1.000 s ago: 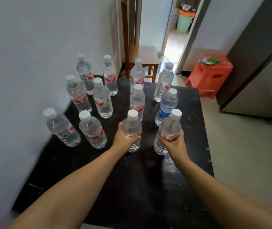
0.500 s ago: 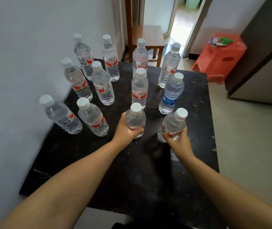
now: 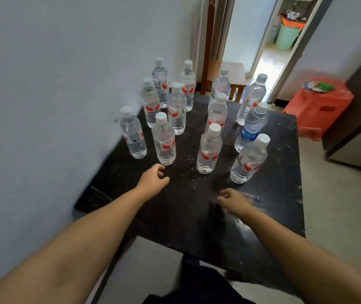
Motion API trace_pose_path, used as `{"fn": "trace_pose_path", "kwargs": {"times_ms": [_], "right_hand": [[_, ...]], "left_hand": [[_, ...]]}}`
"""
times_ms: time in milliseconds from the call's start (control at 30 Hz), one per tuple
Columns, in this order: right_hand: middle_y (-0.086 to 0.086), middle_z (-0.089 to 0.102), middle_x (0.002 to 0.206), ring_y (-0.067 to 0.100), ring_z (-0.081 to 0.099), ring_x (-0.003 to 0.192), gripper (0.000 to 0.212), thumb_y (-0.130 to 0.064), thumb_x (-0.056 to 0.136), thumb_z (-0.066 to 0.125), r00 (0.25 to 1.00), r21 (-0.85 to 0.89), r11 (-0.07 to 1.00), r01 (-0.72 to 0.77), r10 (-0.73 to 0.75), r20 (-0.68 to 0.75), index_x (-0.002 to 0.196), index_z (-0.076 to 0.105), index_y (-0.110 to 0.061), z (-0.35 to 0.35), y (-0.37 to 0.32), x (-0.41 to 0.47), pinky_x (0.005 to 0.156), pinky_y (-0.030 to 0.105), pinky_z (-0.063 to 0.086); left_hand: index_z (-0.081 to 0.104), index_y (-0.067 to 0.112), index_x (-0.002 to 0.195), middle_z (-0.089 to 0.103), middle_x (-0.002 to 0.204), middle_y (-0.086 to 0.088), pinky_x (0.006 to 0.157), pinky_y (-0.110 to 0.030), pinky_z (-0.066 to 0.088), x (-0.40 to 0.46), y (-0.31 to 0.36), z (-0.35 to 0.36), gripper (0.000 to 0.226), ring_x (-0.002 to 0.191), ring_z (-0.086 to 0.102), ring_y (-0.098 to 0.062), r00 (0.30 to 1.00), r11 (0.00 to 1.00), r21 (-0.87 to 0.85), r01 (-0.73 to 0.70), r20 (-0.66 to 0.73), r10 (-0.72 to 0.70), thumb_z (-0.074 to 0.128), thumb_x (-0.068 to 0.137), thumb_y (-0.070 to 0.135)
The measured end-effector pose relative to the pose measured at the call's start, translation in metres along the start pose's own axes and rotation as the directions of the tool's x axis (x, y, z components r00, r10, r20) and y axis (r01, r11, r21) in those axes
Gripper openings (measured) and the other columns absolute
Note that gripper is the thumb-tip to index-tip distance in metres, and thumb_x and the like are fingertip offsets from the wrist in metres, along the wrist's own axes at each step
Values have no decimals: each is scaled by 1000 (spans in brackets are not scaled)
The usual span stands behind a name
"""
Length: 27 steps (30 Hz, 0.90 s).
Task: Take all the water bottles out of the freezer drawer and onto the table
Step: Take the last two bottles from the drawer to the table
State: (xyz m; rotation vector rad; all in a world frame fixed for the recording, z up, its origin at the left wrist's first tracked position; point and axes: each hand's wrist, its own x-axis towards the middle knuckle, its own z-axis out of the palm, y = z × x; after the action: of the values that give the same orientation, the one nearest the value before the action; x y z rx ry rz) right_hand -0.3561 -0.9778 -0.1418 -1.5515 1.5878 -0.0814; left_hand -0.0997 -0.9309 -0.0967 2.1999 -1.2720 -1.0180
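Several clear water bottles with white caps stand upright on the black table (image 3: pixel 175 211). Nearest me are a red-labelled bottle (image 3: pixel 209 150) in the middle and another red-labelled bottle (image 3: pixel 248 160) to its right. Behind that one stands a blue-labelled bottle (image 3: pixel 252 128). My left hand (image 3: pixel 153 181) hovers over the table in front of the bottles, fingers loosely curled, holding nothing. My right hand (image 3: pixel 233 200) is also empty, fingers relaxed, just short of the right bottle. The freezer drawer is not in view.
A white wall (image 3: pixel 54 95) runs along the table's left side. Beyond the table stand a wooden stool (image 3: pixel 234 77) and an open doorway. A red plastic stool (image 3: pixel 320 106) and a dark fridge (image 3: pixel 359 119) are on the right, with bare floor between.
Both hands have let go of the two front bottles and pulled back toward me. The two bottles now stand on the table on their own.
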Motion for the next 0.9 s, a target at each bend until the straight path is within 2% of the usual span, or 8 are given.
{"fn": "trace_pose_path", "kwargs": {"times_ms": [133, 233, 367, 567, 633, 767, 833, 900], "right_hand": [[9, 66, 116, 23, 61, 104, 32, -24, 90, 59, 984, -201, 964, 175, -170, 45, 119, 61, -8, 22, -52, -23, 84, 23, 42], [8, 66, 116, 25, 60, 109, 28, -24, 89, 56, 953, -328, 895, 302, -282, 108, 113, 64, -13, 46, -88, -41, 92, 29, 45], [6, 67, 110, 25, 63, 101, 25, -25, 88, 53, 892, -428, 783, 451, -375, 252, 110, 63, -18, 89, -124, -66, 89, 36, 52], [3, 61, 101, 22, 60, 93, 20, -25, 90, 53, 757, -453, 624, 636, -391, 524, 106, 62, -19, 154, -159, -84, 81, 32, 50], [6, 63, 105, 23, 60, 94, 21, -25, 91, 52, 695, -446, 556, 702, -396, 600, 107, 62, -16, 174, -171, -90, 83, 33, 50], [10, 65, 110, 27, 61, 101, 24, -22, 92, 49, 552, -413, 385, 825, -393, 736, 110, 62, -12, 221, -194, -106, 86, 34, 48], [12, 64, 115, 29, 59, 107, 26, -20, 93, 49, 440, -354, 284, 891, -350, 827, 114, 61, -10, 248, -201, -124, 87, 33, 46], [13, 62, 121, 30, 57, 111, 30, -22, 94, 48, 329, -281, 187, 941, -310, 892, 120, 58, -10, 267, -204, -139, 91, 33, 45]], "left_hand": [[60, 11, 116, 67, 107, -7, 79, -25, 44, -43, -45, -21, 32, 95, 62, -21, 994, 997, 35, 69, -87, -65, 63, 86, 21], [62, 12, 110, 67, 99, -6, 82, -27, 45, -73, -71, -34, 27, 98, 63, -24, 986, 993, 29, 114, -127, -110, 62, 84, 20], [62, 12, 110, 68, 104, -9, 87, -31, 48, -113, -108, -47, 26, 100, 62, -26, 969, 985, -4, 170, -182, -168, 61, 85, 19], [61, 6, 116, 64, 118, -15, 92, -30, 44, -182, -169, -71, 29, 111, 59, -28, 889, 932, -160, 325, -284, -359, 59, 88, 14], [60, 7, 118, 62, 119, -14, 91, -29, 43, -208, -188, -76, 31, 110, 58, -28, 833, 885, -234, 402, -308, -460, 58, 88, 16], [60, 10, 118, 64, 117, -11, 87, -26, 43, -266, -217, -74, 32, 109, 58, -26, 660, 748, -431, 505, -366, -656, 58, 87, 17], [60, 10, 117, 64, 117, -10, 83, -24, 41, -306, -225, -54, 31, 108, 58, -26, 535, 650, -538, 537, -378, -755, 58, 87, 18], [60, 10, 117, 64, 116, -10, 81, -23, 39, -336, -227, -31, 30, 106, 59, -26, 459, 595, -584, 553, -383, -802, 58, 88, 19]]}}
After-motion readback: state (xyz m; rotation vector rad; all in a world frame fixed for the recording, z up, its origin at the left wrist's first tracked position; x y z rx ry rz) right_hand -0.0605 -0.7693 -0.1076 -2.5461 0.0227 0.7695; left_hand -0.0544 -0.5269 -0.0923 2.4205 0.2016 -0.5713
